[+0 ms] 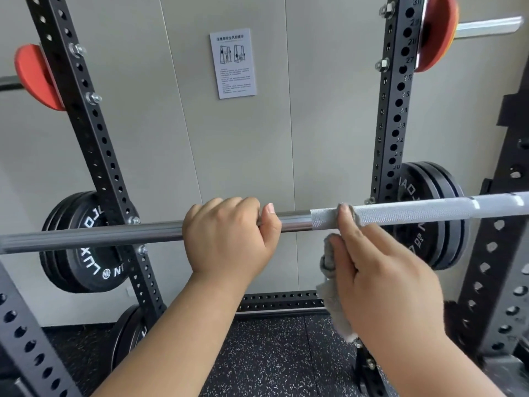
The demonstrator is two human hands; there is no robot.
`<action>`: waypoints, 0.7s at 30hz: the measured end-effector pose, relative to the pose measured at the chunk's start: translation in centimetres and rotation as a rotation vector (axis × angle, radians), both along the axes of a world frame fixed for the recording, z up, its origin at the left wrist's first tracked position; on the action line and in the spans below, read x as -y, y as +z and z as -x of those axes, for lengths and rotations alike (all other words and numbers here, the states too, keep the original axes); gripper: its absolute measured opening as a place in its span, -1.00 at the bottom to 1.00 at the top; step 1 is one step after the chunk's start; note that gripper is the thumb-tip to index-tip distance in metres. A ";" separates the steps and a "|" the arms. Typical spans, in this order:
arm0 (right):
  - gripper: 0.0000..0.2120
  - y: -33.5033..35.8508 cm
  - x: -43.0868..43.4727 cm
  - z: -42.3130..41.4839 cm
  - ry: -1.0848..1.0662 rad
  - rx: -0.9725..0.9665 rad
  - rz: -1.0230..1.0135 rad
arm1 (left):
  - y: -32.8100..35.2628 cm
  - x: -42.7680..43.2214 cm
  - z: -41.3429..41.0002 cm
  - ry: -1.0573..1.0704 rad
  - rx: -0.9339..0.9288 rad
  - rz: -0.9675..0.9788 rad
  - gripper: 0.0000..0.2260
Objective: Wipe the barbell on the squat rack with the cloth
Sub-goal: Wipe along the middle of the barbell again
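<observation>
A steel barbell point(91, 235) runs across the view from lower left to upper right, smooth at the left and knurled at the right. My left hand point(229, 242) grips the smooth middle of the bar from above, thumb wrapped under. Just to its right, my right hand point(380, 276) holds a grey cloth point(332, 299) against the start of the knurled section, fingers over the bar. Most of the cloth hangs below the bar under my palm.
Black perforated rack uprights stand at left point(94, 133) and right point(395, 110). Black weight plates point(83, 247) hang on both uprights behind the bar. Red discs point(438, 32) sit higher up. A paper notice point(232, 63) is on the grey wall. Speckled rubber floor point(272, 356) lies below.
</observation>
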State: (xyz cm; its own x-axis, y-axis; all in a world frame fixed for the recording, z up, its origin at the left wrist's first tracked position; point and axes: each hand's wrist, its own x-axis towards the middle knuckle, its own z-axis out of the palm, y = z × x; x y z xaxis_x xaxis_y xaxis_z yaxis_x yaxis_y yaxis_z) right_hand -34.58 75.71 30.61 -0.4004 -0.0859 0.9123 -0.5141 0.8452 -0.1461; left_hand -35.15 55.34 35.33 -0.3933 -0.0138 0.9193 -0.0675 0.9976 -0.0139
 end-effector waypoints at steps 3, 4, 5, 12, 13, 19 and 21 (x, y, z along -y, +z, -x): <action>-0.62 0.5 -2.0 0.8 -0.088 0.018 0.130 | 0.3 -0.1 -0.1 -0.007 0.023 0.000 -0.65; -0.61 0.5 -2.4 0.8 -0.103 0.025 0.161 | 0.5 -0.1 -0.1 -0.004 0.034 -0.001 -0.64; -0.60 0.2 -2.3 0.7 -0.103 0.036 0.153 | 0.7 -0.2 -0.1 0.002 0.051 -0.002 -0.63; -0.58 -0.3 -2.0 1.1 -0.065 0.030 0.134 | 2.1 -0.7 -0.9 0.139 0.321 0.016 -0.49; -0.57 -0.1 -2.3 1.2 -0.078 0.038 0.167 | 2.3 -0.7 -0.9 0.168 0.349 0.030 -0.47; -0.52 -0.4 -0.2 0.7 0.056 0.019 0.001 | 4.6 -0.6 -0.5 0.117 0.627 -0.046 -0.52; -0.56 0.1 -0.9 1.0 -0.014 0.024 0.063 | 5.2 -0.5 -0.3 0.107 0.736 -0.092 -0.56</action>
State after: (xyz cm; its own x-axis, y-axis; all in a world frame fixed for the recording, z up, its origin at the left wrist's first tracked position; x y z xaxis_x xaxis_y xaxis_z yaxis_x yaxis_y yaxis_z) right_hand -35.59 76.59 30.69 -0.4227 -0.0223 0.9060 -0.4978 0.8411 -0.2116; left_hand -34.82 55.86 40.57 -0.8985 -0.1505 0.4124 -0.1696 0.9855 -0.0099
